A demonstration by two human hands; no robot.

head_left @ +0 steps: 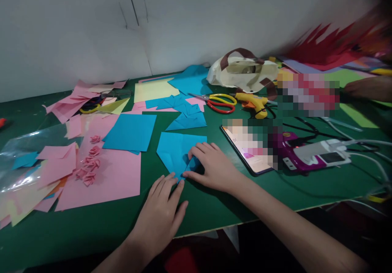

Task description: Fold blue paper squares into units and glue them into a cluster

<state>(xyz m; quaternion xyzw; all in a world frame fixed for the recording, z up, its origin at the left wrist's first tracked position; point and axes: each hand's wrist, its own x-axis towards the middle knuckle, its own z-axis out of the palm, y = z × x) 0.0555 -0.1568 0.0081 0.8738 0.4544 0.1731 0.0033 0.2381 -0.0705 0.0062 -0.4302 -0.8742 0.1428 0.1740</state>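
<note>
A sheet of blue paper [171, 148] with creases lies on the green table in front of me, its near end narrowing to a point. My left hand [162, 213] rests with fingers stretched out, its fingertips at the paper's near corner. On the right edge, my right hand [216, 166] curls over a folded flap, fingers above and thumb near the bottom corner. Part of the flap is hidden under that hand. Square blue sheets [130, 132] lie to the left, and folded blue pieces [186, 115] sit just behind.
Pink paper roses [92, 164] rest on pink paper [122, 175] at left. Scissors [222, 102], a yellow glue gun [252, 101] and a cloth bag [241, 74] stand behind. A phone [245, 150] and a purple power strip [301, 160] with cables lie right. Another person's hand [367, 88] is far right.
</note>
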